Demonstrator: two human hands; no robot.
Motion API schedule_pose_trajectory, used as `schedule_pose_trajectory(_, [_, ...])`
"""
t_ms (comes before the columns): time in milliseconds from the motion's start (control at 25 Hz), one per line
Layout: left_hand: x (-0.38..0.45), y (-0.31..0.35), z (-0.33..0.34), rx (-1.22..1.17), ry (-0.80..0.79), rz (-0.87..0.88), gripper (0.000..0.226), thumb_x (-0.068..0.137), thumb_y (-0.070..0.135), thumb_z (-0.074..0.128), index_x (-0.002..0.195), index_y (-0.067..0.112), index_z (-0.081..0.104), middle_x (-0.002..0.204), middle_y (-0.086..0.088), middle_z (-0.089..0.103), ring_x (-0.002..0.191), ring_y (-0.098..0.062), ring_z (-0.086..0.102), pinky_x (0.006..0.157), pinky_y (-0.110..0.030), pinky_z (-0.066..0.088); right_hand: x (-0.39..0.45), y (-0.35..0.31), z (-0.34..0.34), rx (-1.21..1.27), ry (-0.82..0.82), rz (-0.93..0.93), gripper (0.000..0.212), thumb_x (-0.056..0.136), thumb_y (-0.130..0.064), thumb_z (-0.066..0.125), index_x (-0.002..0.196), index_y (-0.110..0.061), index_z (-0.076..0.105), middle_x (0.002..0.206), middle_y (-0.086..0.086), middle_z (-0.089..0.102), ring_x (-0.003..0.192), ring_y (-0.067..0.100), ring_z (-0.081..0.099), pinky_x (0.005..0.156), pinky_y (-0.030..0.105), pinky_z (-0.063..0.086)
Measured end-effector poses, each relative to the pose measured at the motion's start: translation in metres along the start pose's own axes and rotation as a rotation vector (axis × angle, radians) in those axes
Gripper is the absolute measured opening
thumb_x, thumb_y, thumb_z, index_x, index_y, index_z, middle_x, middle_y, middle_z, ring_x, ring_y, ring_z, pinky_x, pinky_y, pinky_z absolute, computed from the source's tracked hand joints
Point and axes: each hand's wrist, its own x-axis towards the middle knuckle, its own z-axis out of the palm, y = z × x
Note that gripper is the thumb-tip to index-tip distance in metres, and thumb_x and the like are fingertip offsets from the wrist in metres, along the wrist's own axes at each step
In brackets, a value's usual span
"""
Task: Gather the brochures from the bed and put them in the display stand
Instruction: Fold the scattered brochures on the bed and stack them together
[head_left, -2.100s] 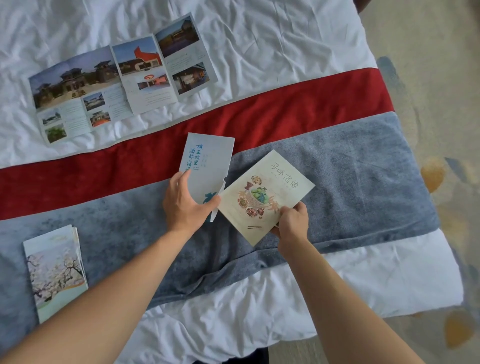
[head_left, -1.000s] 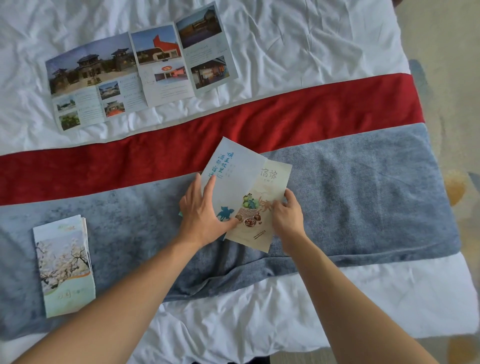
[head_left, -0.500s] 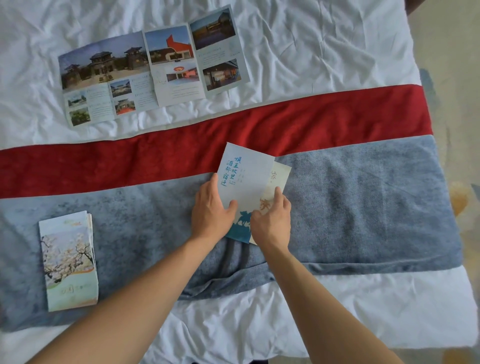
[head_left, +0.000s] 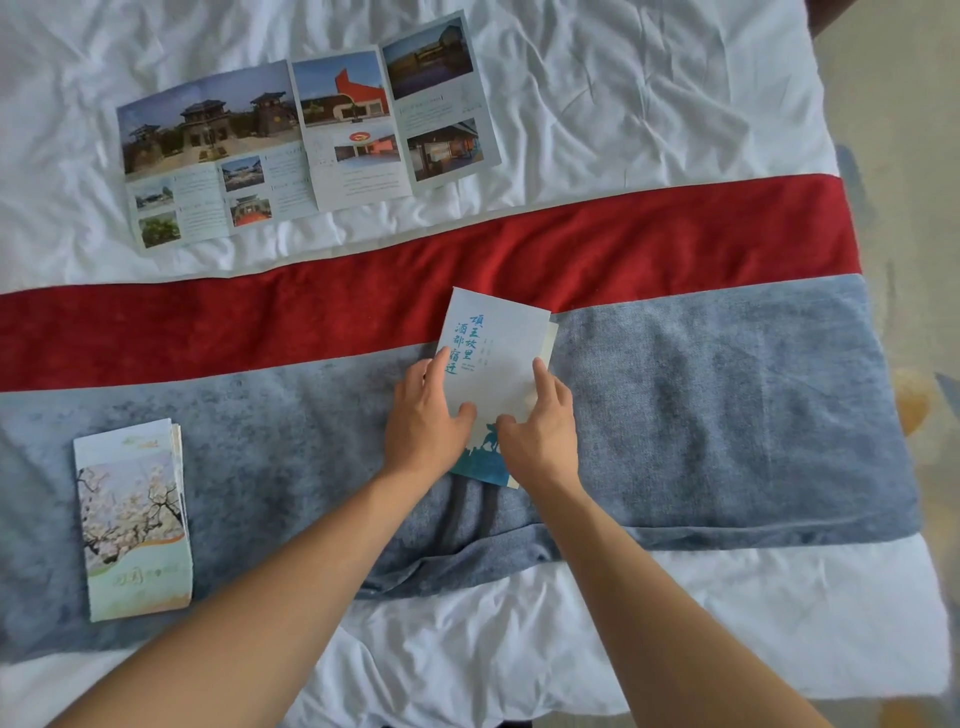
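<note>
A small stack of two brochures is pressed flat between both hands on the grey runner (head_left: 727, 405): the left hand (head_left: 423, 423) is laid on the pale blue brochure (head_left: 493, 358) at its left edge, thumb on the cover, and the right hand (head_left: 540, 434) is spread on its right side, where a sliver of the lower brochure (head_left: 551, 340) is seen. Neither hand is closed around the stack. Its long axis is pointed away, tilted slightly right. The blossom brochure (head_left: 132, 519) is found well to the left, nearer the left hand; the unfolded brochure (head_left: 306, 140) is spread on the white sheet (head_left: 649, 93) beyond.

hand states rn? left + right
Left hand: open, fingers flat on the blue-lettered brochure.
Right hand: open, fingers pressing the same stack, squaring its right edge.
</note>
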Motion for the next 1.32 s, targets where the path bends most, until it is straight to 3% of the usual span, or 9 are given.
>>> schedule_pose_trajectory(280, [-0.001, -0.001, 0.0, 0.107, -0.046, -0.005, 0.082, 0.08, 0.017, 0.068, 0.152, 0.027, 0.029, 0.137, -0.01, 0.038, 0.122, -0.031, 0.041, 0.083, -0.041, 0.05, -0.004, -0.005, 0.009, -0.257, -0.055, -0.13, 0.079, 0.082, -0.008, 0.058, 0.154, -0.026, 0.032, 0.158, 0.013, 0.024, 0.127, 0.041, 0.045, 0.1, 0.043, 0.045])
schedule_pose_trajectory(480, [-0.011, -0.023, -0.023, 0.034, 0.063, -0.07, 0.08, 0.079, 0.015, 0.071, 0.149, 0.028, 0.035, 0.131, -0.01, 0.039, 0.121, -0.029, 0.041, 0.082, -0.041, 0.052, -0.011, -0.025, 0.018, -0.411, -0.142, -0.282, 0.083, 0.083, -0.001, 0.057, 0.156, -0.026, 0.027, 0.161, 0.009, 0.016, 0.122, 0.039, 0.051, 0.087, 0.043, 0.054])
schedule_pose_trajectory(600, [-0.018, -0.038, -0.045, 0.063, 0.134, -0.1, 0.081, 0.078, 0.015, 0.073, 0.149, 0.028, 0.036, 0.13, -0.012, 0.042, 0.117, -0.03, 0.042, 0.081, -0.039, 0.05, -0.016, -0.042, 0.034, -0.472, -0.197, -0.344, 0.085, 0.083, 0.002, 0.058, 0.156, -0.027, 0.025, 0.158, 0.01, 0.015, 0.125, 0.038, 0.049, 0.086, 0.043, 0.057])
schedule_pose_trajectory(840, [-0.046, -0.087, -0.096, 0.017, 0.183, -0.183, 0.079, 0.078, 0.011, 0.074, 0.148, 0.026, 0.04, 0.131, -0.014, 0.04, 0.118, -0.032, 0.044, 0.08, -0.039, 0.055, -0.044, -0.083, 0.085, -0.645, -0.304, -0.447, 0.093, 0.084, 0.0, 0.064, 0.158, -0.025, 0.013, 0.15, 0.013, 0.018, 0.122, 0.036, 0.049, 0.089, 0.045, 0.057])
schedule_pose_trajectory(1040, [-0.074, -0.134, -0.136, 0.041, 0.233, -0.211, 0.072, 0.081, 0.011, 0.072, 0.145, 0.026, 0.043, 0.134, -0.014, 0.041, 0.122, -0.032, 0.044, 0.083, -0.041, 0.057, -0.076, -0.109, 0.134, -0.697, -0.351, -0.487, 0.096, 0.081, -0.004, 0.07, 0.155, -0.023, 0.013, 0.133, 0.012, 0.025, 0.111, 0.038, 0.056, 0.082, 0.045, 0.058])
schedule_pose_trajectory(1320, [-0.101, -0.219, -0.179, 0.051, 0.197, -0.247, 0.074, 0.081, 0.015, 0.071, 0.146, 0.031, 0.04, 0.137, -0.012, 0.037, 0.121, -0.032, 0.044, 0.082, -0.041, 0.056, -0.125, -0.13, 0.22, -0.771, -0.346, -0.49, 0.097, 0.078, -0.006, 0.073, 0.153, -0.023, 0.014, 0.132, 0.013, 0.025, 0.107, 0.039, 0.057, 0.083, 0.045, 0.058])
